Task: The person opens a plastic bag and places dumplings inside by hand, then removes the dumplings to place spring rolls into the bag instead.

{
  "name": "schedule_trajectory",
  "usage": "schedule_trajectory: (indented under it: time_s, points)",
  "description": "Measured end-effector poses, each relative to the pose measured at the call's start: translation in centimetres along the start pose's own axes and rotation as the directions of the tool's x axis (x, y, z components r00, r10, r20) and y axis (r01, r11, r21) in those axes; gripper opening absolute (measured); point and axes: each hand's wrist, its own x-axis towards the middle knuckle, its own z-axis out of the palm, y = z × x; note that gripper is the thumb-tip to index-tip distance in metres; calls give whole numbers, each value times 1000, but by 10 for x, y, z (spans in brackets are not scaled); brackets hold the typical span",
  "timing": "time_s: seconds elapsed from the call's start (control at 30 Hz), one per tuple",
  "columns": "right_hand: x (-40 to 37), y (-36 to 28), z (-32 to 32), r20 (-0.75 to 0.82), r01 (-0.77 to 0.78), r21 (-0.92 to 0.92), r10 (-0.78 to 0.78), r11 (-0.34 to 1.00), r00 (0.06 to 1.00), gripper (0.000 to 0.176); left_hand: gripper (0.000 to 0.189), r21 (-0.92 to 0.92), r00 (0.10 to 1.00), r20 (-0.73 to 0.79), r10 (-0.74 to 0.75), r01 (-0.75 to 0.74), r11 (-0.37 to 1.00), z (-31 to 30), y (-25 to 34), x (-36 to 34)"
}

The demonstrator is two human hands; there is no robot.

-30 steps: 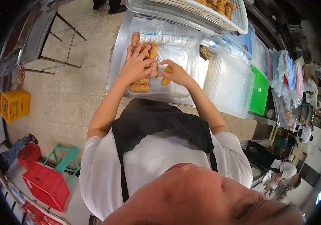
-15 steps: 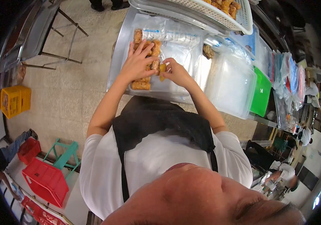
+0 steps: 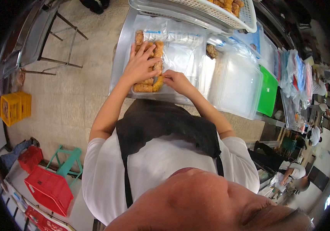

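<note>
Roll (image 3: 158,84) from the right hand (image 3: 176,81) now lies in the tray (image 3: 184,61), fingers curled against it, grip unclear; left hand (image 3: 140,66) spread flat on the rows (image 3: 146,82).

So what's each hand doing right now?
Left hand: open, spread flat on the fried rolls.
Right hand: fingers curled against one roll; grip cannot be told.

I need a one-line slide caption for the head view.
Left hand flat on fried rolls in a clear bag on a metal table; right hand touches the nearest roll.
</note>
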Motion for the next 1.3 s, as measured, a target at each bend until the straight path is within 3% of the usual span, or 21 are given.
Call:
schedule_trajectory:
  time_s: [0.07,0.2,0.37,0.47,0.57,0.6,0.7,0.87,1.07,1.17,1.23,1.3]
  points:
    - [2,3,2,-29,109,-79,-112,991,993,19,40,5,998,-56,32,-31,999,4,-2,-1]
    - [3,-1,1,-19,285,-218,-296,933,955,16,41,18,1000,-22,22,-21,1000,0,0,1]
    - [10,6,-2,129,465,-380,-452,799,883,17,45,31,998,56,-5,4,1000,1,-1,2]
    - [12,10,-4,188,475,-417,-438,775,879,21,41,33,996,83,-21,18,999,-7,5,4]
    - [4,-2,-3,107,371,-289,-356,883,929,26,31,-214,994,-100,-53,31,976,1,-8,1]
    - [0,-8,-1,86,362,-287,-352,887,932,26,27,-340,970,-202,-136,61,939,-1,-11,-1]
    - [-6,-12,-2,59,355,-288,-353,889,934,28,27,-422,868,-373,-326,154,894,3,-18,-21]
    - [6,0,-5,104,501,-278,-493,820,864,28,23,-371,849,-367,-381,242,896,6,-18,-54]
    - [3,-9,-10,187,412,-498,-369,763,910,17,14,-96,932,-294,-210,190,977,-7,2,-66]
    - [14,-34,-39,67,549,-493,-600,675,798,26,14,-45,962,-207,-178,172,984,-11,16,-67]
    - [36,-63,-95,-49,555,-670,-775,493,629,25,14,-15,968,-133,-212,212,977,-12,24,-68]
    - [65,-101,-167,-270,538,-705,-876,463,399,17,15,60,973,-122,-195,204,977,-16,29,-66]
